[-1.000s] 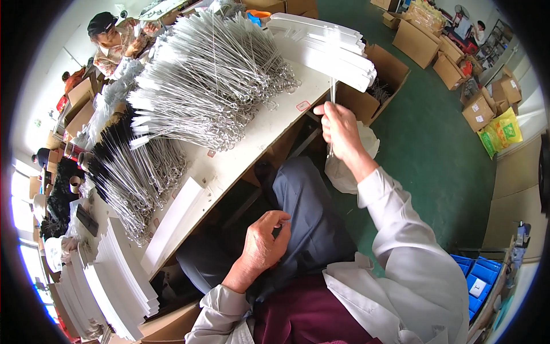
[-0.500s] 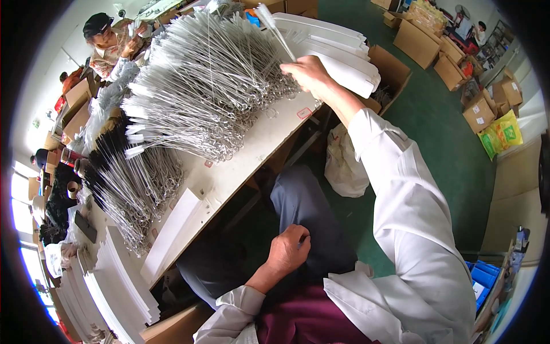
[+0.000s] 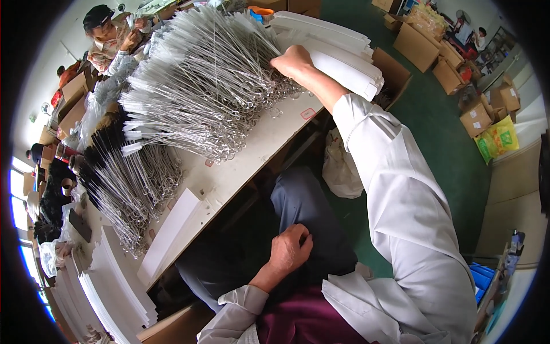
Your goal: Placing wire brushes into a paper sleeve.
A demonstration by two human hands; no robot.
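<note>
A big heap of wire-handled brushes [image 3: 195,80] with white bristles and looped ends covers the table. At its right end my right hand [image 3: 293,61] is curled closed against the brush wires. Its fingertips are partly lost among them, so the brushes in its grip are hard to separate from the heap. My left hand [image 3: 289,248] lies on my thigh, fingers curled in and nothing visible in them. Nearer on the left is a second bundle, of black-bristled wire brushes [image 3: 123,172], well apart from both hands.
White long trays [image 3: 344,66] are stacked just beyond my right hand, beside an open cardboard box [image 3: 395,74]. White strips [image 3: 114,286] stand at the lower left. A white sack [image 3: 342,166] sits under the table edge [image 3: 229,192]. Another person [image 3: 106,37] handles brushes across the table.
My right hand has moved slightly left and down to the heap. The few brushes it held upright no longer stick up above it. My left hand stays on the thigh.
</note>
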